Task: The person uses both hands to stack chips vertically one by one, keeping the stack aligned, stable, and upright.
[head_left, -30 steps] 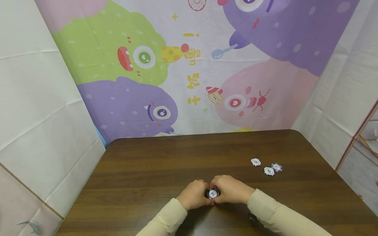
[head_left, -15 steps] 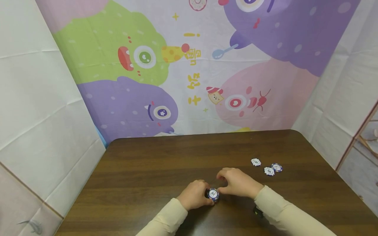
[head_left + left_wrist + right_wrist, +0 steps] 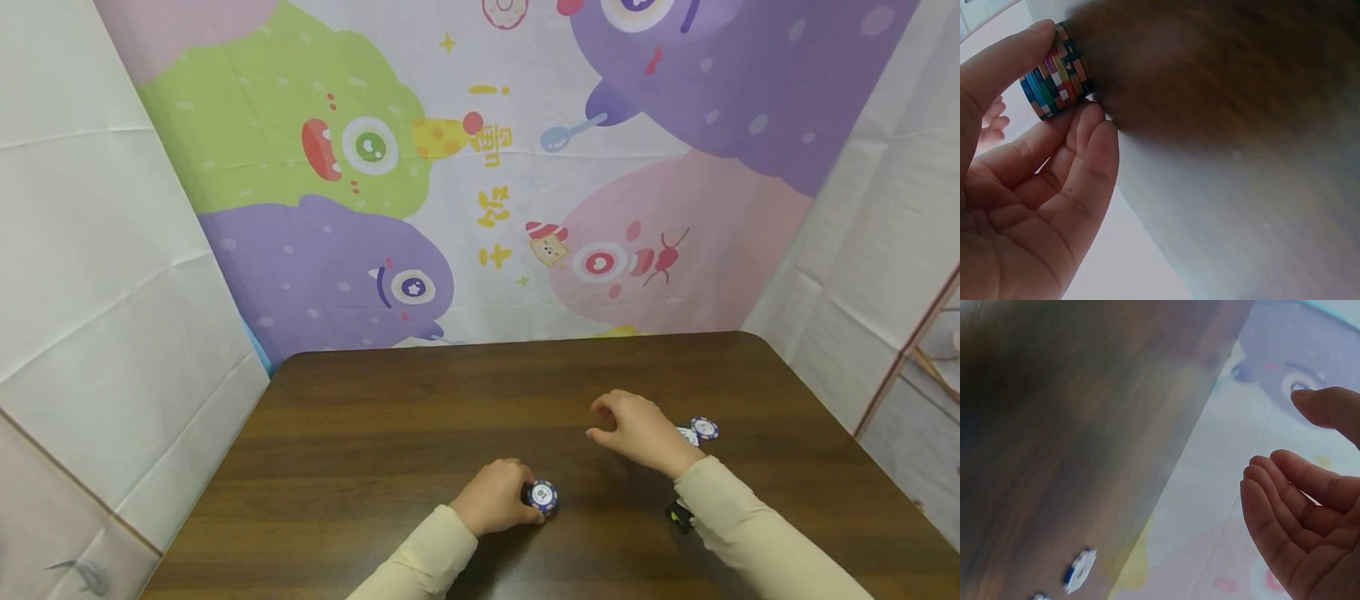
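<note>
A stack of poker chips (image 3: 542,496) stands on the table near its front, with a blue-edged white chip marked 10 on top. My left hand (image 3: 491,497) holds the stack by its side between thumb and fingers. In the left wrist view the chip stack (image 3: 1057,75) shows edges of several colours. Away to the right, my right hand (image 3: 637,429) is over the table with loosely bent fingers and nothing between them. Just beyond its wrist lie a blue-edged chip (image 3: 704,428) and a white chip (image 3: 688,437), partly covered by the hand.
The brown wooden table (image 3: 390,417) reaches back to a cartoon-printed cloth (image 3: 495,292). Pale cloth walls flank it on both sides. In the right wrist view a loose chip (image 3: 1080,570) lies on the tabletop. A dark strap (image 3: 679,515) is below the right wrist.
My right hand has let go of the chip stack and moved right and back toward the loose chips, now covering most of one. My left hand has stayed at the stack.
</note>
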The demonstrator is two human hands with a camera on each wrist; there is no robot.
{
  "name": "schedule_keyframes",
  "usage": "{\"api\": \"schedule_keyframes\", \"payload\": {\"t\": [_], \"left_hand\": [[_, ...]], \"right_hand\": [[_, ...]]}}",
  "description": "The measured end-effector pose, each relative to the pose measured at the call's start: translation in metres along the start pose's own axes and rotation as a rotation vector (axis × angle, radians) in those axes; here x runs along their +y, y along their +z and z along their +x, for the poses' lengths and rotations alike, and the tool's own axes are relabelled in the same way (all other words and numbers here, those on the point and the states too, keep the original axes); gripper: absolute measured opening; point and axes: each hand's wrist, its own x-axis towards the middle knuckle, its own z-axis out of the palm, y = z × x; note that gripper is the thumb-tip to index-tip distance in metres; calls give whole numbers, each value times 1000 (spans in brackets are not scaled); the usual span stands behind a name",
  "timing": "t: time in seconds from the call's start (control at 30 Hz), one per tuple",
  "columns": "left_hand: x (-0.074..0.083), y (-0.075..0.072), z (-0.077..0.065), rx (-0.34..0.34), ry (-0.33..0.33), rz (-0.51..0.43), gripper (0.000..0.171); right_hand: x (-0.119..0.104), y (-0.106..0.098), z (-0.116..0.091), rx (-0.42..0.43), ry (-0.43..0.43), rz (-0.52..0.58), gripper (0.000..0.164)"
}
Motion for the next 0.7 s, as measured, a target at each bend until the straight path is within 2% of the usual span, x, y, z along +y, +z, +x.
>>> {"api": "schedule_keyframes", "payload": {"t": [0.4, 0.7], "left_hand": [[0, 1, 0, -9, -4, 7, 38], [1, 2, 1, -7, 0, 18, 36]], "right_hand": [[52, -14, 4, 4, 143, -20, 39], [77, -16, 5, -31, 235, -37, 43]]}}
